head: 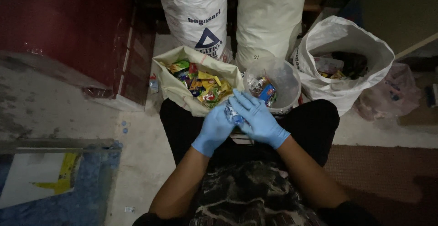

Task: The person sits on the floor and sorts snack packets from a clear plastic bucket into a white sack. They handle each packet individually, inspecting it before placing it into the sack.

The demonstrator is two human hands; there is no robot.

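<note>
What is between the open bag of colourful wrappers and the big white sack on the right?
A clear plastic bucket with a few wrappers inside sits between the open bag and the white sack, in the head view.

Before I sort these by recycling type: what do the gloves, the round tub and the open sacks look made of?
Gloves on the left hand and right hand: thin blue rubbery film, probably nitrile, matte and clinging. Round tub: translucent plastic; contents show through its wall. Open sack and white sack: likely woven plastic, stiff folded rims, dull.
</note>
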